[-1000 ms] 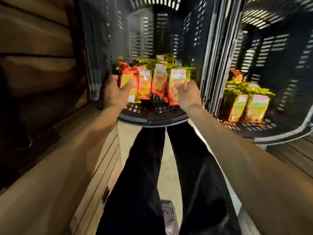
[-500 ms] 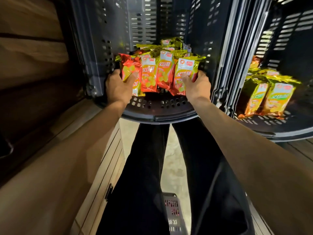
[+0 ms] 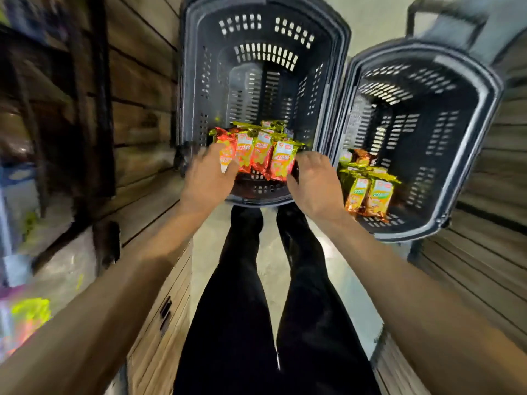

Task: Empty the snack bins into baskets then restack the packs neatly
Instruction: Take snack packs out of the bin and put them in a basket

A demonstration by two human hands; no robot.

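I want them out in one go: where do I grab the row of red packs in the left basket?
Clamp the red packs at the row's two end faces, a palm coming in from each side. They stand upright, side by side, so inward pressure should hold them as one block.

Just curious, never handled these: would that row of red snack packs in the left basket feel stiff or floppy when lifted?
Probably light and puffy: the red snack packs look air-filled. Their glossy foil likely slips, and the upright row may topple unless squeezed from both ends.
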